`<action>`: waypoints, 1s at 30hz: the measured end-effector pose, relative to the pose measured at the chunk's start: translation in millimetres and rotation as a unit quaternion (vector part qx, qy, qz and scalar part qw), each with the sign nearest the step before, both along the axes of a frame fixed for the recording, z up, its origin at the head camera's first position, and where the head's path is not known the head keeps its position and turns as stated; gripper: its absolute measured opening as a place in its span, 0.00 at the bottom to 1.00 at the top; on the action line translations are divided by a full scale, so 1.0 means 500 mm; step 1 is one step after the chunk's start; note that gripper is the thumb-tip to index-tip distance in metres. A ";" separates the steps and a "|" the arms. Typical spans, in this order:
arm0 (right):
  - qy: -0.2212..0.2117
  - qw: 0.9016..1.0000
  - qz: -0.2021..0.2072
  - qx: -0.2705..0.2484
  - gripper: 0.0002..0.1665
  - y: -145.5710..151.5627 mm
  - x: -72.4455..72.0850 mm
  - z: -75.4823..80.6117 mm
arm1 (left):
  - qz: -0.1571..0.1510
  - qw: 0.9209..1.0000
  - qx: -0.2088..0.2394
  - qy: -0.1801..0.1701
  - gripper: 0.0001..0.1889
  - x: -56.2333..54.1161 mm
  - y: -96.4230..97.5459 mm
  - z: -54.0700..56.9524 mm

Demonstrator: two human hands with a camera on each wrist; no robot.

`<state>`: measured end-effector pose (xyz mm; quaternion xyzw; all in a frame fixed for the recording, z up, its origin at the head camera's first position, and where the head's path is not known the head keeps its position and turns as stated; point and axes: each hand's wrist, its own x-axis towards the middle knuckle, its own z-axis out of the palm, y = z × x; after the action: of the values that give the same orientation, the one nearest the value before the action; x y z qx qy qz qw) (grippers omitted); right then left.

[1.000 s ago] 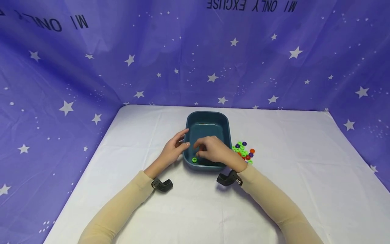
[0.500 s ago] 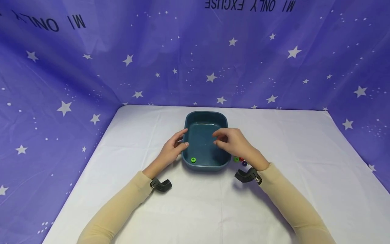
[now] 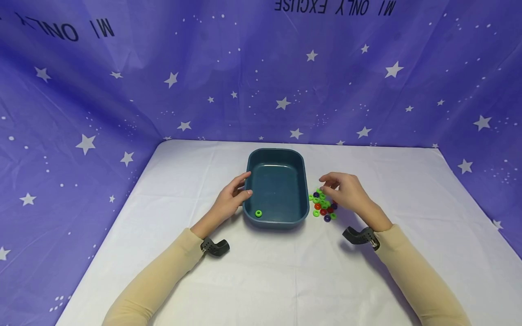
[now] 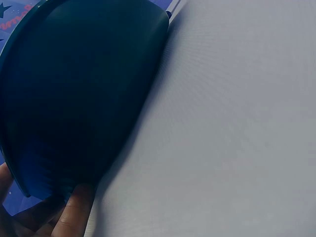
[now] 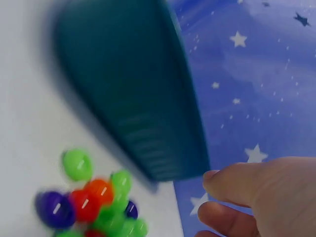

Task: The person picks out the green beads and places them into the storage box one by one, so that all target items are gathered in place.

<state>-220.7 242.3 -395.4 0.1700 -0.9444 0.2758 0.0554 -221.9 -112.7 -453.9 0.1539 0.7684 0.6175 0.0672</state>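
A dark teal rectangular bin (image 3: 275, 192) stands in the middle of the table, with one green ring-shaped bead (image 3: 256, 213) inside at its near left corner. My left hand (image 3: 229, 200) rests against the bin's left side, thumb and index fingertip at the rim; in the left wrist view its fingers (image 4: 75, 211) lie along the outer wall (image 4: 84, 94). Just right of the bin lies a loose pile of green, red, orange and purple beads (image 3: 323, 204). Over the pile's right edge hovers my right hand (image 3: 346, 191), thumb and fingers bent loosely and apart, holding nothing.
White cloth (image 3: 261, 285) covers the table. A purple curtain with white stars (image 3: 261, 81) rises behind it and along both sides. Each wrist carries a black camera mount, the left mount (image 3: 215, 247) close to the cloth in front of the bin.
My right hand has moved right, from above the bin's inside to beside the bead pile, uncovering most of the pile. The left hand and the bin have stayed in place.
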 end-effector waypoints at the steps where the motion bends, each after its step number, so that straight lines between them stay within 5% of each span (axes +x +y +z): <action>1: -0.006 1.000 -0.003 0.005 0.13 0.007 0.001 -0.004 | 0.000 1.000 0.000 0.000 0.32 0.000 0.000 0.000; 30: -0.052 0.998 0.004 0.022 0.11 0.059 0.013 -0.058 | 0.004 1.000 -0.003 0.001 0.32 0.000 0.000 0.000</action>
<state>-214.3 271.9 -424.6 0.1607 -0.9512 0.2634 0.0012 -222.1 -112.5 -453.7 0.1514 0.7711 0.6150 0.0648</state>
